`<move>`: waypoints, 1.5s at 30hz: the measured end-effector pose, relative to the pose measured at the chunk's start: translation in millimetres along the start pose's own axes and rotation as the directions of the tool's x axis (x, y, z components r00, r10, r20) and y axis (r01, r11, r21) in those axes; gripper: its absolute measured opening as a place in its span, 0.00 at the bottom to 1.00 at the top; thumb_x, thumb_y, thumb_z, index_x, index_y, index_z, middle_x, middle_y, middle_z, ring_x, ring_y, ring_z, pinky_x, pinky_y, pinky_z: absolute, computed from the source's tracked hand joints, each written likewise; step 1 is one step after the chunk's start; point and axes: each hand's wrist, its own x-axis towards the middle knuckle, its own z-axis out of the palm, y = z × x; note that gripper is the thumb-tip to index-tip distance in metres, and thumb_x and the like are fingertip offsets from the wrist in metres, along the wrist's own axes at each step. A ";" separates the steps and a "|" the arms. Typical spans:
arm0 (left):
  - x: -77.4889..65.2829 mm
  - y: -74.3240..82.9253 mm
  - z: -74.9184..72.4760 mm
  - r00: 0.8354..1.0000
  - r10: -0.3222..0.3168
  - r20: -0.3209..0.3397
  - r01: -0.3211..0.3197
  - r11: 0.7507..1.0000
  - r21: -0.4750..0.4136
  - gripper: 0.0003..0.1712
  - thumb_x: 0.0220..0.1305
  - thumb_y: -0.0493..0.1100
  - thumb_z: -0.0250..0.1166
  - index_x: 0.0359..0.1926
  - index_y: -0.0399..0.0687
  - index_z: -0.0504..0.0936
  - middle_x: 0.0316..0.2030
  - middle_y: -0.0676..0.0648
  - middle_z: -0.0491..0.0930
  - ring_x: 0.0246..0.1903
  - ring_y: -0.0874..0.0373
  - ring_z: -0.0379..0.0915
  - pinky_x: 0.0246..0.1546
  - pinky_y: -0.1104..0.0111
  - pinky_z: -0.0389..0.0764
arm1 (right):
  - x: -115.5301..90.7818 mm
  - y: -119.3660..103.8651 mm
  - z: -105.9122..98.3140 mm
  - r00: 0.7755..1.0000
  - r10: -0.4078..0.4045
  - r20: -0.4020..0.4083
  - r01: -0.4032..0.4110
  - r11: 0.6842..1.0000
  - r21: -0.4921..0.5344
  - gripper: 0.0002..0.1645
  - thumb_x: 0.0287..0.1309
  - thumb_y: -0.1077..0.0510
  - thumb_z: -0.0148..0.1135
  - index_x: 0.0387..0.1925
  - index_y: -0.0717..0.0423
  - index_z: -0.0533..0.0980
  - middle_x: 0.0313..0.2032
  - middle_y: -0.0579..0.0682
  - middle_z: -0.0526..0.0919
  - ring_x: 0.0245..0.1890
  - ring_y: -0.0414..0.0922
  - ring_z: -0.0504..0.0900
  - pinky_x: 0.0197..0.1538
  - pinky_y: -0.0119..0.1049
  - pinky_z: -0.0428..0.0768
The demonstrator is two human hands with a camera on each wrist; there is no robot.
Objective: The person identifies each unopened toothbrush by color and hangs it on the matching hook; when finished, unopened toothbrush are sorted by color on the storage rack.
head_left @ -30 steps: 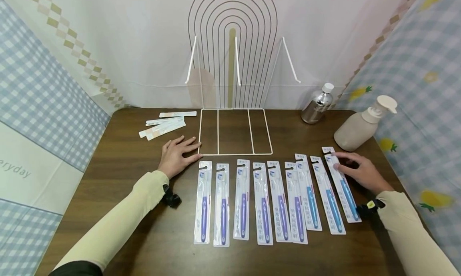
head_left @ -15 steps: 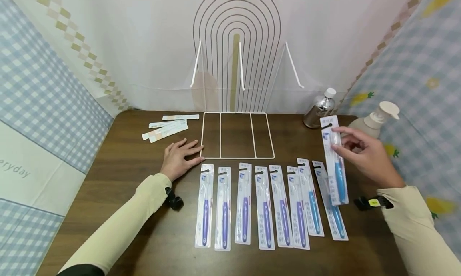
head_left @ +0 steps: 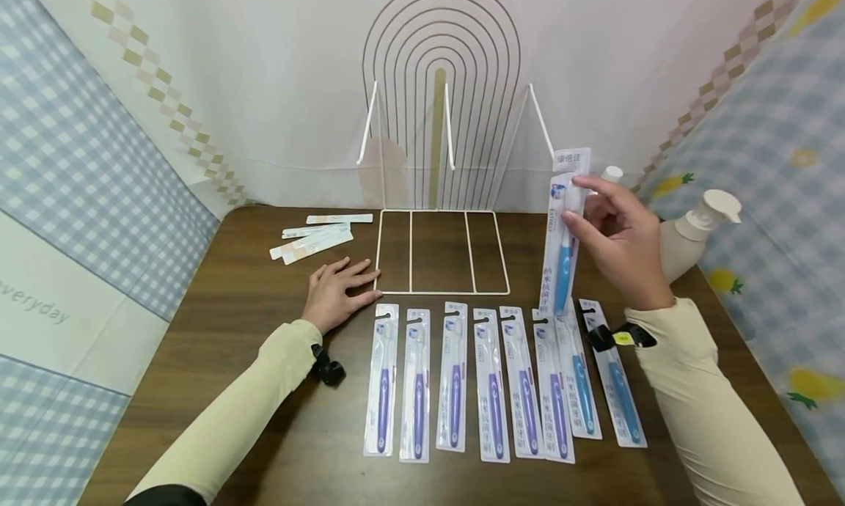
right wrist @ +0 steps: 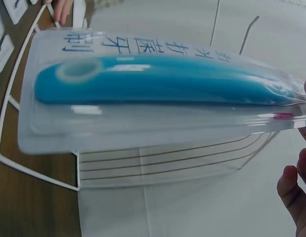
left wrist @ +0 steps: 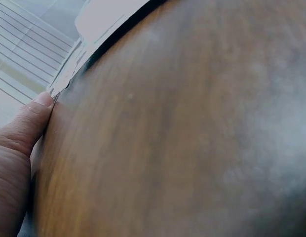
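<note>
My right hand [head_left: 620, 235] pinches a packaged toothbrush with a blue handle [head_left: 563, 271] between thumb and fingers, holding it up near upright over the back right of the table. In the right wrist view its clear blister and blue handle [right wrist: 158, 81] fill the middle. My left hand [head_left: 335, 295] rests on the table with fingers spread, fingertips at the left front corner of a white wire rack [head_left: 442, 293]. Three prongs slant forward on that rack. A row of packaged toothbrushes lies in front, several with purple handles [head_left: 455, 403] and two with blue handles [head_left: 581, 385].
Several paper strips [head_left: 318, 245] lie at the back left. A beige pump bottle [head_left: 683, 246] stands at the right, and a white-capped bottle [head_left: 612, 174] is mostly hidden behind my right hand. Patterned cloth surrounds the table.
My right hand has picked up the rightmost blue toothbrush pack from the table, raised it and carried it left toward the rack. The left hand stays beside the rack.
</note>
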 end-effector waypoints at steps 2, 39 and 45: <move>0.5 0.9 1.7 1.000 -0.002 0.001 0.002 1.000 0.000 0.30 0.69 0.65 0.70 0.69 0.68 0.82 0.74 0.56 0.71 0.78 0.46 0.56 0.75 0.40 0.45 | 3.3 3.2 6.7 1.000 0.004 -0.002 -0.004 1.000 0.010 0.33 0.58 0.77 0.72 0.65 0.59 0.81 0.31 0.41 0.81 0.24 0.38 0.71 0.28 0.28 0.68; -3.6 1.7 2.8 1.000 -0.017 -0.005 0.017 1.000 0.002 0.30 0.68 0.66 0.70 0.68 0.70 0.82 0.75 0.59 0.70 0.78 0.48 0.56 0.74 0.42 0.46 | 109.3 77.7 77.1 0.952 0.284 -0.114 -0.263 0.950 0.171 0.25 0.70 0.63 0.69 0.67 0.59 0.79 0.40 0.45 0.86 0.26 0.37 0.71 0.33 0.27 0.71; -2.1 0.7 1.3 1.000 -0.014 -0.018 0.014 1.000 0.001 0.29 0.68 0.66 0.70 0.68 0.70 0.83 0.74 0.59 0.71 0.78 0.48 0.56 0.74 0.43 0.46 | 112.0 69.9 74.5 0.953 0.285 -0.104 -0.269 0.952 0.148 0.27 0.68 0.64 0.69 0.67 0.59 0.78 0.50 0.54 0.85 0.30 0.38 0.72 0.37 0.29 0.73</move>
